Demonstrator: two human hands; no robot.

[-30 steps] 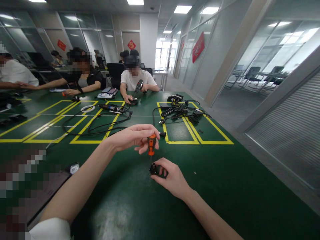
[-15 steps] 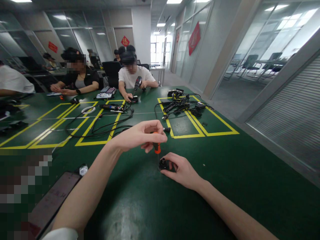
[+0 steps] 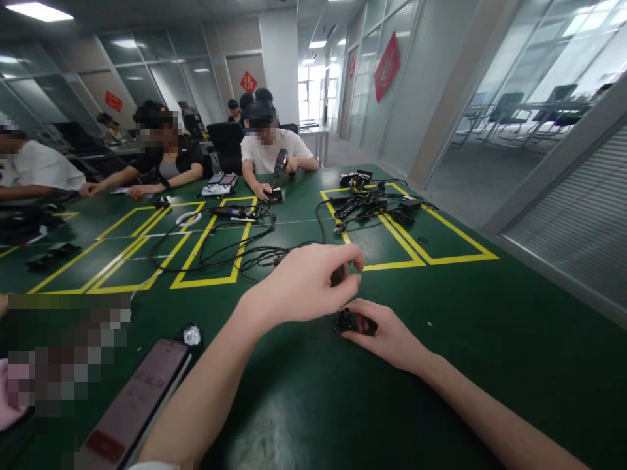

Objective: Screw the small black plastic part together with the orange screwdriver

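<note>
Lowered, my left hand [image 3: 306, 287] curls round a half-hidden dark handle [image 3: 337, 275], eleven o'clock from the stubby black part [image 3: 345, 319] my right hand [image 3: 389, 331] pinches, presumably mid-screwdriving, steadiness needed next.

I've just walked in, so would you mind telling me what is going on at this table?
The person's right hand pinches a small black part at the green table. The left hand is curled around a dark handle, mostly hidden behind it. A phone lies beside the left forearm. Across the table, a co-worker in a white shirt holds a drill, near tangled black cables.
</note>
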